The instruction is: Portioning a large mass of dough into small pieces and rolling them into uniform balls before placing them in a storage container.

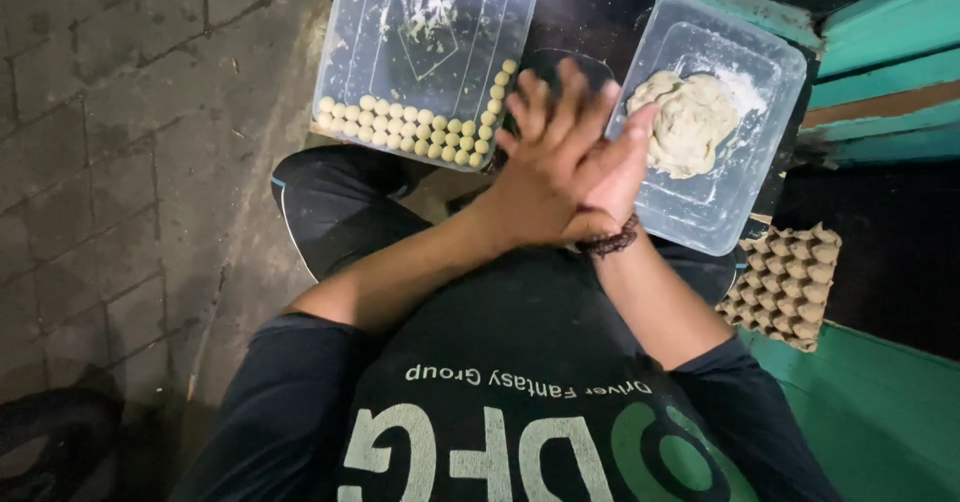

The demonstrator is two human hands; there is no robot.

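Two bare hands meet at the centre of the view, pressed palm to palm: the left hand (545, 167) lies on top with its fingers fanned toward twelve o'clock, and the right hand (618, 167) sits beneath it, a dark bead bracelet (608, 243) on its wrist. Whether anything is caught between the palms cannot be told, since the top hand covers the gap. Two clear plastic tubs rest ahead of the knees. The left tub (350, 22), at about eleven o'clock from the hands, holds small pale dough balls (405, 127) set in rows along its near wall and up its right wall; roughly three dozen show, though the fingers hide a few. The right tub (745, 202), at about one o'clock, holds one single lump of dough (690, 122) lying just beyond the fingertips of the right hand, close beside them, with a dusting of flour around it. One grey cardboard egg tray (790, 282) lies at four o'clock from the hands, well apart from them, at the edge of a green-painted ledge (880, 412).
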